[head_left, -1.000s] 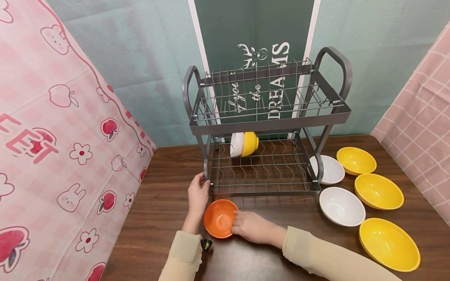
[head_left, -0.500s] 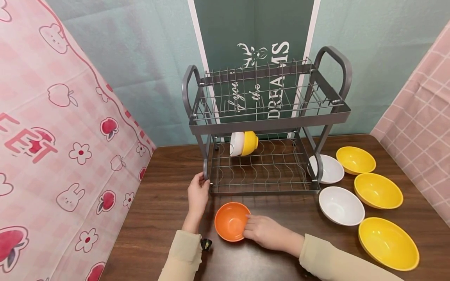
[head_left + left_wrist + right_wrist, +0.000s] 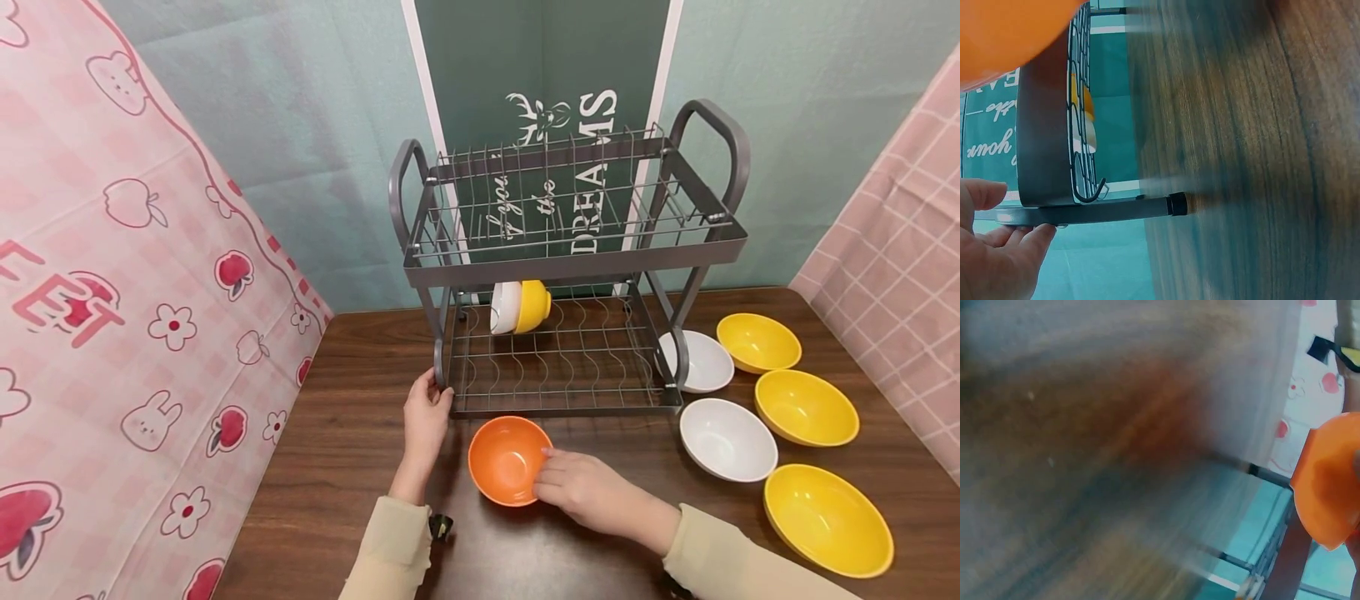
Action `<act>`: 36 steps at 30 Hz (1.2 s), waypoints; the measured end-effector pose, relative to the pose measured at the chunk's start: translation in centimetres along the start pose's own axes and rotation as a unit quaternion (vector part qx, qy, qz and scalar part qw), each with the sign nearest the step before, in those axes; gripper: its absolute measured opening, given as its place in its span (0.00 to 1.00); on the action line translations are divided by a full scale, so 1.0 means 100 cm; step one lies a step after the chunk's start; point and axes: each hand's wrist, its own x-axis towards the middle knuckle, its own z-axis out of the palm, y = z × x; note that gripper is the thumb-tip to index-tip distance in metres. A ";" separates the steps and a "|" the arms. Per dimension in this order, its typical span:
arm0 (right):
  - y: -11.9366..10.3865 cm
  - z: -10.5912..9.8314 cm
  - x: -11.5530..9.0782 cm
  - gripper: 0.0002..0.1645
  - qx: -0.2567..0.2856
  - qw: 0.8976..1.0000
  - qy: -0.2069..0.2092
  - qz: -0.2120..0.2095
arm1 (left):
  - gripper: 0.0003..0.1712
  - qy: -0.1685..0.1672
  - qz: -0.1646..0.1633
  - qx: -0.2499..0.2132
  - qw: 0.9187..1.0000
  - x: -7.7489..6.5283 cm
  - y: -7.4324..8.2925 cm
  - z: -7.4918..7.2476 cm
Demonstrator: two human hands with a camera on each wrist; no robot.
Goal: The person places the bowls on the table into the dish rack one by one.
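Note:
My right hand [image 3: 585,492] pinches the right rim of an orange bowl [image 3: 504,467], which is in front of the dish rack, its inside facing up. In the right wrist view the orange bowl [image 3: 1329,487] shows at the right edge, the hand mostly cut off. With thumb and fingers around it, my left hand [image 3: 426,421] grips the front left leg of the grey two-tier dish rack [image 3: 562,410]. The left wrist view shows that left hand [image 3: 997,250] on the rack's frame. A white bowl [image 3: 505,308] and a yellow bowl [image 3: 534,307] stand on edge, nested, in the lower tier.
On the right of the wooden table [image 3: 330,467] lie two white bowls [image 3: 727,440] and several yellow bowls [image 3: 828,521], all facing up. One white bowl [image 3: 705,362] is partly behind the rack's right leg. A pink patterned cloth [image 3: 165,333] borders the left side.
My right hand has carried the orange bowl to the right, away from the left hand, and lately a little toward the rack. My left hand has stayed on the rack leg.

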 end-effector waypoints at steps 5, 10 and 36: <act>0.008 -0.010 0.002 0.09 -0.017 1.000 0.015 0.010 | 0.26 -0.004 0.004 -0.020 1.000 -0.008 0.004 0.001; 0.018 -0.019 0.004 0.22 -0.031 0.999 0.020 0.027 | 0.24 0.020 0.014 -0.048 0.999 -0.019 0.008 0.003; 0.031 -0.024 0.012 0.17 -0.046 0.998 0.043 0.030 | 0.14 -0.088 -0.056 -0.143 0.984 -0.053 0.047 0.011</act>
